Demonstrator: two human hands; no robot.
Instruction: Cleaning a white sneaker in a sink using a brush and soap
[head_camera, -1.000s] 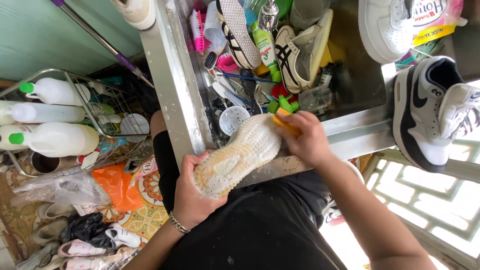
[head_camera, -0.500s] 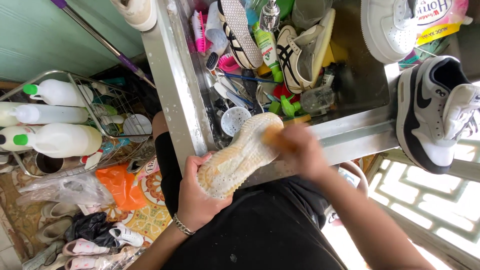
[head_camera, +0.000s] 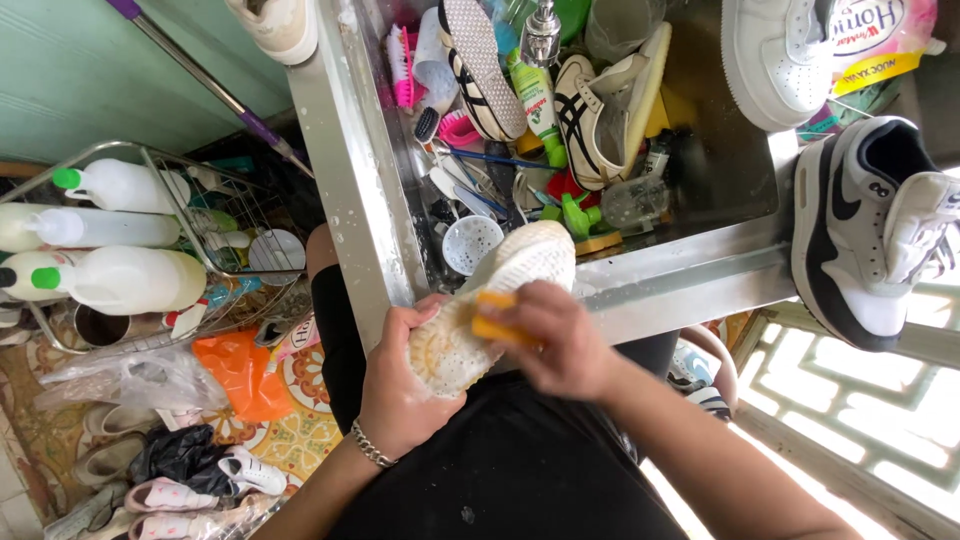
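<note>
Left hand: the left hand (head_camera: 400, 385) is wrapping closed around the heel end of a cream shoe (head_camera: 495, 305), sole turned up, and is bracing it against the person's lap.
Right hand: the right hand (head_camera: 555, 340) is blurred and is gripping an orange scrubber (head_camera: 492, 318) that is pressing on the middle of the sole.
Where the shoe is: it is lying over the near edge of the steel sink (head_camera: 350, 180), its toe pointing toward the basin and its heel hanging over the black-clad lap.
Risk, slipping: the sole is looking wet and soapy, so a hard stroke could probably push the shoe out of the one-handed hold and down into the crowded basin or onto the floor.
Risk, knocking: the grey and black sneaker (head_camera: 870, 230) is sitting at the sink's right edge; a wide elbow swing might nudge it off.
Look of the shoe: the sole is pale cream with a fine dotted tread, lathered white near the heel, its upper hidden underneath.
Nearby: white jugs with green caps (head_camera: 110, 250) are lying in a wire rack at the left.
</note>
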